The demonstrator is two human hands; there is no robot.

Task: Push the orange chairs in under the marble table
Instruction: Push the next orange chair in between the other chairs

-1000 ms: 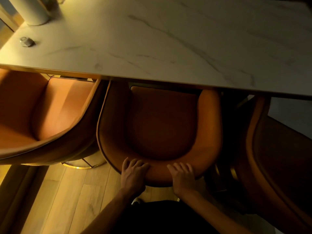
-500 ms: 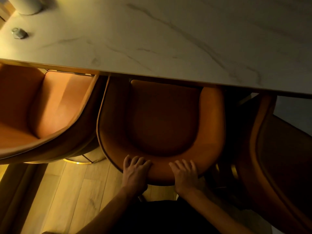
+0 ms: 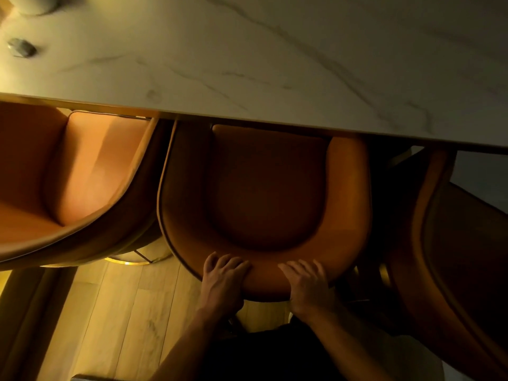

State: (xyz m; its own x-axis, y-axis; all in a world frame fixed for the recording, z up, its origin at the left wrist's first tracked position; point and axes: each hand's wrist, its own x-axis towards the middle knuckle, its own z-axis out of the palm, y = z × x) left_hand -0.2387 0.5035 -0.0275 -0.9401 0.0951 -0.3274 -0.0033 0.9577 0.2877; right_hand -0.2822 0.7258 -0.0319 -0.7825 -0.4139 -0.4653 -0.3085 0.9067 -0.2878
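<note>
Both hands lie on the curved back rim of the middle orange chair (image 3: 264,193), side by side with a stretch of bare rim between them. The left hand (image 3: 222,279) rests there with its fingers fairly straight and slightly spread, fingertips reaching over the top of the backrest toward the seat; the right hand (image 3: 308,284) lies the same way, fingers extended and fanned across the rim, palm against the outer face of the back. Neither hand curls round the rim. This chair stands facing the marble table (image 3: 275,64), and the front of its seat already sits beneath the table's near edge, while the backrest and most of the seat show outside it. To its left stands a second orange chair (image 3: 82,177), angled, with its front also under the table edge. To the right, a third orange chair (image 3: 453,229) is in deep shadow, only partly in view. On the table's far left corner lie a small grey object (image 3: 22,47) and the blurred base of a pale container (image 3: 35,4). Below the chairs runs a wooden plank floor (image 3: 118,312).
</note>
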